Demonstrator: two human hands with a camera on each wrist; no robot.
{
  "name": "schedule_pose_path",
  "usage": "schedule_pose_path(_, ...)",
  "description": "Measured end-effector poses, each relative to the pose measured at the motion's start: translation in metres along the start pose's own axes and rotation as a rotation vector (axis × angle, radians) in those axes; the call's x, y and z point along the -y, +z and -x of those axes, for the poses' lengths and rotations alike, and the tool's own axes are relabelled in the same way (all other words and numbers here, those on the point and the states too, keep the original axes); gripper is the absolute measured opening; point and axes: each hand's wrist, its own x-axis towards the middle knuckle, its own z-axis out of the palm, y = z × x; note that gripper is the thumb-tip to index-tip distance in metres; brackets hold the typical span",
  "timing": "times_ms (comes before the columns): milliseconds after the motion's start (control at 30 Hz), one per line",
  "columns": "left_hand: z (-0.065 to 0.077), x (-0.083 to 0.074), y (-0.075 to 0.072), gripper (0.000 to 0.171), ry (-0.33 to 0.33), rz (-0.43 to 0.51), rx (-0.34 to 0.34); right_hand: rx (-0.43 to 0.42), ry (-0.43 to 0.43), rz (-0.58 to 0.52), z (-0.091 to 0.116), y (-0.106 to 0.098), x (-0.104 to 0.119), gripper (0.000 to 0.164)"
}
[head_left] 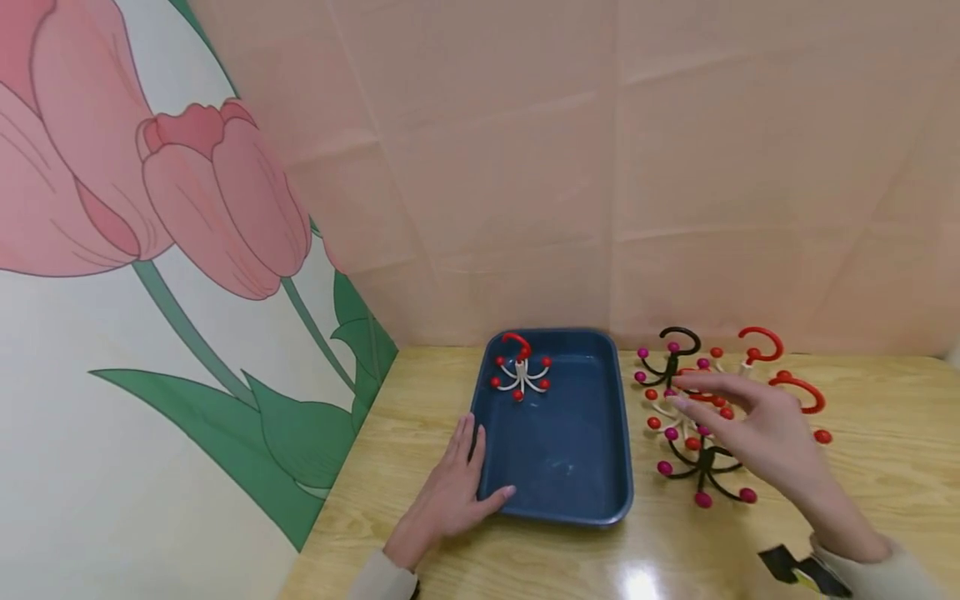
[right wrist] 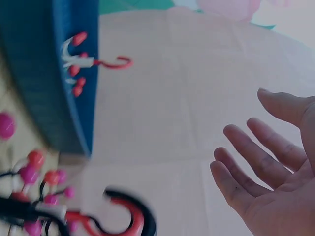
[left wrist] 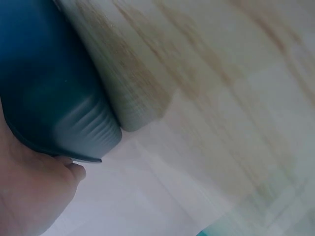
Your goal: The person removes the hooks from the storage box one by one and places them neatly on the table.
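My left hand (head_left: 453,492) rests at the front-left corner of a dark blue tray (head_left: 562,467), fingers straight along its left side, thumb over the rim. Inside the tray's back-left corner stands a white claw hanging hook (head_left: 521,373) with a red top hook and red ball tips. My right hand (head_left: 772,437) is over a group of similar hooks right of the tray; in the right wrist view the hand (right wrist: 268,182) holds nothing, its fingers apart. Black claw hooks (head_left: 706,461) with magenta tips and white ones with red tips are there, partly hidden by this hand.
The tray and hooks stand on a wood-grain table (head_left: 375,467). A plain pinkish cloth (head_left: 487,167) hangs behind the table. To the left is a panel with painted tulips (head_left: 225,192).
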Motion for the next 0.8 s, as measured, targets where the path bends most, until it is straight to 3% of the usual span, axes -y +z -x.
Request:
schedule_pose_path(300,0.0,0.001,0.0,0.106,0.023,-0.044,-0.02,-0.024,-0.088,-0.169,-0.03,0.04,0.036,0.013)
schedule_pose_path(500,0.002,-0.002,-0.001,0.106,0.011,-0.044,0.0,0.077,-0.059,-0.201,-0.054,0.072,0.052,0.021)
schedule_pose_path(667,0.002,-0.002,-0.002,0.105,0.005,-0.029,-0.004,0.163,-0.023,-0.231,-0.084,0.101,0.051,0.029)
schedule_pose_path(800,0.001,-0.002,-0.003,0.105,0.015,-0.032,-0.018,0.165,-0.015,-0.251,-0.104,0.124,0.041,0.03)
